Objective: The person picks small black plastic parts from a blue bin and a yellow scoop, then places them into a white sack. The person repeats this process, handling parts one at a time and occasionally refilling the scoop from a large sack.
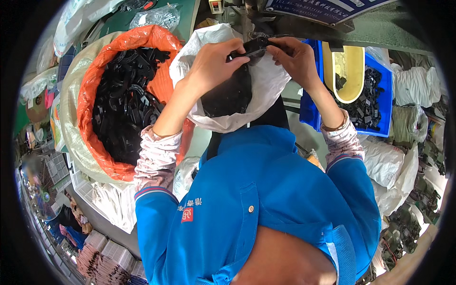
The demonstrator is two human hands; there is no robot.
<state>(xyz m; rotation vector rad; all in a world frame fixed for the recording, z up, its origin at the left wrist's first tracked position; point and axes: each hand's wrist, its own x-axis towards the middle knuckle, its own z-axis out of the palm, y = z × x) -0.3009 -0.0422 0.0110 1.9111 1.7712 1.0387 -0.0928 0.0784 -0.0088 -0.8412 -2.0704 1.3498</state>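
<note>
My left hand (216, 61) pinches one end of a small black plastic part (255, 46). The fingertips of my right hand (297, 58) are closed on its other end. Both hands are raised over the far side of an open white woven sack (271, 89), in front of a machine's edge. Dark contents (230, 95) lie inside the sack; their shapes are hard to make out. My fingers cover much of the part, so its exact kind does not show.
Left stands an orange-lined sack (85, 109) full of curved black plastic pieces (126, 104). To the right, a blue bin (387, 107) holds small black parts (370, 102) and a yellow tub (358, 71). A metal machine edge (380, 33) overhangs the far right. Clear bagged screws (156, 18) lie far left.
</note>
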